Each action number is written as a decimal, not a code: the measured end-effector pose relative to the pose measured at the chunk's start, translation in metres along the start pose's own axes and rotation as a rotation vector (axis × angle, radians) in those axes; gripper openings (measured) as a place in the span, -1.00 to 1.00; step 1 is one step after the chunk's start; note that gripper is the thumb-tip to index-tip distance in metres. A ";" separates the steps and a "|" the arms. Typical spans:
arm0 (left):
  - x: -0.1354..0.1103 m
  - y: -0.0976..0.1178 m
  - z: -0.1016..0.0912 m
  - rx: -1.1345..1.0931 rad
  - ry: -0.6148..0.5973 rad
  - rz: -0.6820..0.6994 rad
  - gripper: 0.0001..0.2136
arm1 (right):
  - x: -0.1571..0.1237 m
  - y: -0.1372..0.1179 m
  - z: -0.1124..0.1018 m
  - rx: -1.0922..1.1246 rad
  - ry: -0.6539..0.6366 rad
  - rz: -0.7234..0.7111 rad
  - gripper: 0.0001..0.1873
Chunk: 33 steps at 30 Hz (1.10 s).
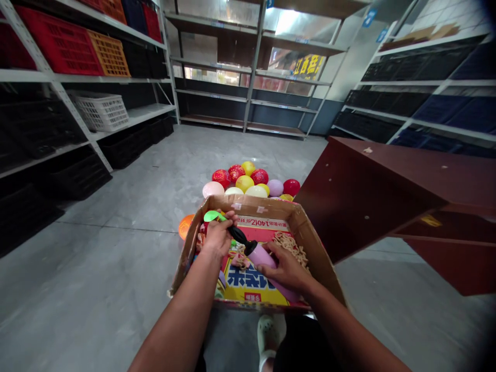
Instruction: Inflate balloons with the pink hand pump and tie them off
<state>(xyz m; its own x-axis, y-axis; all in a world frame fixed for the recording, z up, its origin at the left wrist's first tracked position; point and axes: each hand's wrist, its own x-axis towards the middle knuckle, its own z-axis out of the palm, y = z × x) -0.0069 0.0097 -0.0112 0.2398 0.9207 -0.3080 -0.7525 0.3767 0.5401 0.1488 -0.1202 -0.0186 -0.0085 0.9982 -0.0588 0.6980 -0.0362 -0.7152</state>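
Observation:
My left hand is closed around the neck of a limp green balloon, held against the black nozzle of a lilac hand pump. My right hand grips the pump's lilac barrel. Both hands are over an open cardboard box that rests in front of me. The box holds a red and yellow packet, loose flat balloons and a pile of tan rubber bands.
Several inflated balloons in red, yellow, pink and white lie on the grey floor beyond the box, an orange one at its left. A dark red table stands right. Shelving with crates lines both sides and the back.

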 end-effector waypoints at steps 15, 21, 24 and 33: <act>0.004 0.013 -0.002 0.041 -0.026 -0.273 -0.59 | 0.000 -0.007 0.010 -0.133 0.046 -0.078 -0.58; 0.014 0.030 -0.011 -0.027 0.022 -0.105 -0.58 | -0.011 0.022 -0.002 -0.139 -0.015 -0.078 -0.01; 0.019 0.041 -0.016 -0.020 0.033 -0.072 -0.60 | -0.017 0.035 -0.007 -0.141 -0.006 -0.002 -0.23; 0.008 0.018 -0.002 0.087 0.046 -0.060 -0.60 | -0.020 0.021 0.009 -0.244 0.024 -0.007 -0.33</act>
<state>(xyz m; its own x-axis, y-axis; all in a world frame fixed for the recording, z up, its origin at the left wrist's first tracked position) -0.0198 0.0239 -0.0061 0.2529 0.8914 -0.3761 -0.6815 0.4400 0.5847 0.1574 -0.1410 -0.0387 0.0014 0.9994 -0.0355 0.8503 -0.0199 -0.5259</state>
